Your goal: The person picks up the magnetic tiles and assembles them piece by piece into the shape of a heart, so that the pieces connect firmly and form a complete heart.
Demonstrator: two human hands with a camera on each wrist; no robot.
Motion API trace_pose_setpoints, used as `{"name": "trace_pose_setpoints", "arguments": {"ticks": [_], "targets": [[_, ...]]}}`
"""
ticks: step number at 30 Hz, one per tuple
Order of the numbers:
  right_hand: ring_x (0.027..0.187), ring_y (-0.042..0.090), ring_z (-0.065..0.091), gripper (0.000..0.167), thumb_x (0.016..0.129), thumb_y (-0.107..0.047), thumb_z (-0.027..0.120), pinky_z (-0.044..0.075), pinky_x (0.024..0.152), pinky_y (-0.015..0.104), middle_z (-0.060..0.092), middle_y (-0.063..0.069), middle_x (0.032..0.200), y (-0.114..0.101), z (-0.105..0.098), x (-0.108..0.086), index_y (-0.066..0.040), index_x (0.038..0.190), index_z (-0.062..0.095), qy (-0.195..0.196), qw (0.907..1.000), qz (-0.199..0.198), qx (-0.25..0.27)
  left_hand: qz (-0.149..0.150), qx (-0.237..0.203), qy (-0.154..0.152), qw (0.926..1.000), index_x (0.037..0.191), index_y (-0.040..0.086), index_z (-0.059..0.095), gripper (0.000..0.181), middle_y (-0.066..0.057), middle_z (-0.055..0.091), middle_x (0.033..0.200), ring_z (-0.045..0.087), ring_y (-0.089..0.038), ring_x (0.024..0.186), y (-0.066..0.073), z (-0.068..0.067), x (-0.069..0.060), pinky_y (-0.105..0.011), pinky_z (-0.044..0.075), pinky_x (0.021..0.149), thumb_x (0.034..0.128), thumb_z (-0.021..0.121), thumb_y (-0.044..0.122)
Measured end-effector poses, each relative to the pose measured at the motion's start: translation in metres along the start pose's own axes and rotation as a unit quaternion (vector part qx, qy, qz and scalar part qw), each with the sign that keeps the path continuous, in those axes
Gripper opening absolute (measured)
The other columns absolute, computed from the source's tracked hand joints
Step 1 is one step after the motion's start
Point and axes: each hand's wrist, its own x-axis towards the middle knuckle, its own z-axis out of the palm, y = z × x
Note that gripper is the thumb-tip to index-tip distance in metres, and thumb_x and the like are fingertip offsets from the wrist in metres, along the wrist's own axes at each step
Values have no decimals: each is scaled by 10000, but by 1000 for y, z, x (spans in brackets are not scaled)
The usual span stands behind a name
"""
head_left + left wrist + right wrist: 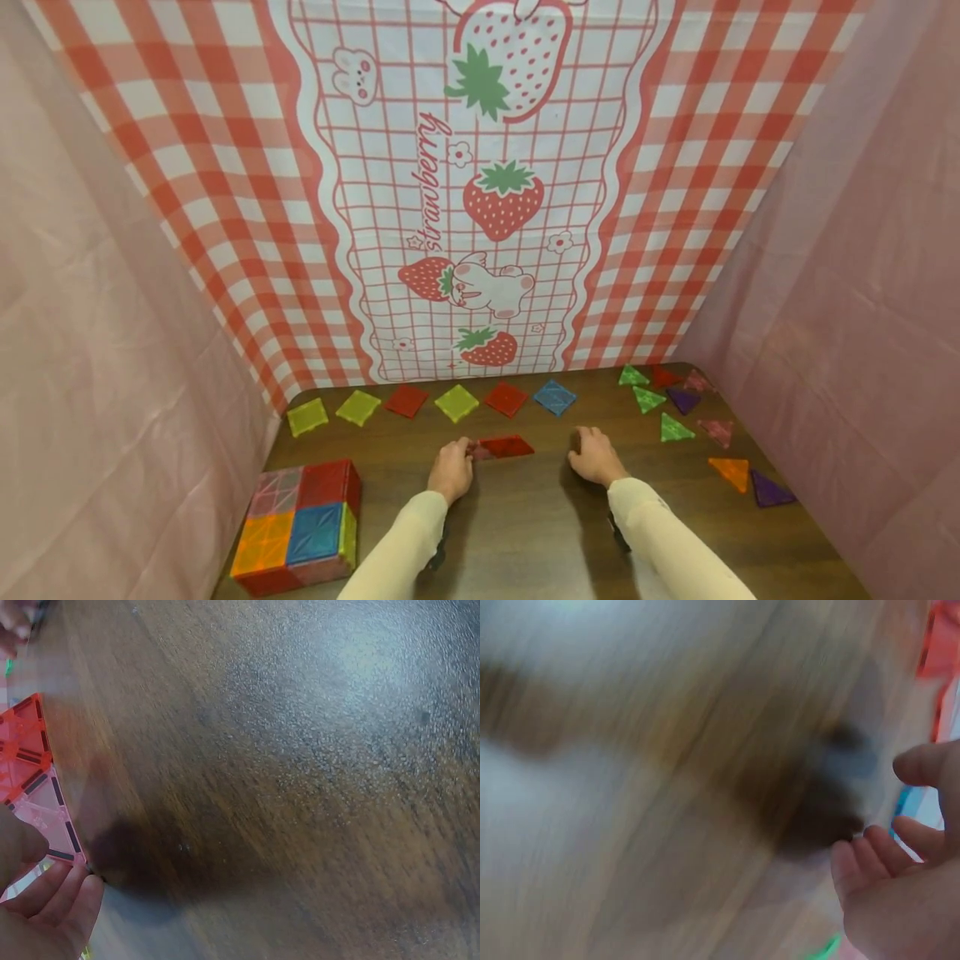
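My left hand (452,469) pinches the near end of a pink triangular magnetic tile (51,814) between thumb and fingers. Edge to edge with that tile are red triangular tiles (512,447), so together they make a flat strip just above or on the table; the exact height cannot be told. My right hand (597,458) is apart from the strip, to its right. In the right wrist view its thumb and fingers are loosely bent and parted, with nothing between them. Behind the strip lies a row of square tiles, including a red square tile (506,399) and a blue square tile (555,397).
A stacked block of square tiles (315,533) stands at the table's left. Along the right lie several loose triangles, among them a green triangle (676,428), an orange triangle (731,473) and a purple triangle (771,490). A strawberry-print curtain (502,275) hangs behind the table.
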Motion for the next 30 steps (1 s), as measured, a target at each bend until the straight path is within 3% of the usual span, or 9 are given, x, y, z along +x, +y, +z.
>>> {"name": "trace_pose_setpoints", "arguments": {"ticks": [5,10,13,15,21,26,30], "targets": [[1330,625,320,662,908,-193,605,334,1048,719,348,437,1440,48,-32,-8,160,1426,390,-415,9953,674,-557,-63,-84,-162,9998,1121,4,655,202,-175,670,990,678,-381,973,0,-1,-2,-505,564,838,921,647,-20],[1427,643,53,819,937,-288,562,158,1125,760,105,470,1539,91,-58,-18,193,1494,202,-712,9869,1313,-612,-99,-93,-266,9996,1162,20,642,239,-176,670,1052,674,-378,1025,-1,-2,-2,-504,560,878,923,649,5],[1413,663,48,853,948,-342,555,142,1128,764,119,466,1533,103,-67,-24,209,1486,189,-878,9840,1385,-698,-140,-131,-311,9993,1174,25,647,251,-172,678,1072,676,-368,1037,-2,-1,-2,-499,557,891,924,641,11],[1383,674,151,815,953,-339,551,211,1101,761,202,463,1508,106,-67,-28,211,1469,242,-862,9853,1179,-883,-166,-209,-314,9992,1177,24,652,261,-174,683,1081,676,-369,1041,-3,-1,-3,-503,555,893,917,635,8],[1034,580,567,537,879,-183,612,471,880,673,511,388,1218,99,-46,-39,199,1243,513,10,9900,-69,-1409,-255,-399,-347,9983,1203,14,653,298,-169,682,1085,671,-361,1045,-2,-1,-6,-510,546,901,908,613,7],[889,434,645,391,813,-108,682,535,789,584,603,242,1053,80,-26,-53,112,1124,597,527,9835,-1029,-1394,-320,-605,-359,9970,1262,5,624,348,-169,661,1142,648,-340,1073,-2,-2,-11,-509,532,928,915,590,6],[853,346,672,272,797,-50,731,562,759,508,647,144,992,61,-12,-58,18,1048,652,828,9726,-1759,-1272,-361,-619,-3,9974,1226,10,612,324,-160,625,1147,609,-341,1097,-4,-2,-19,-504,516,938,902,587,8]]}}
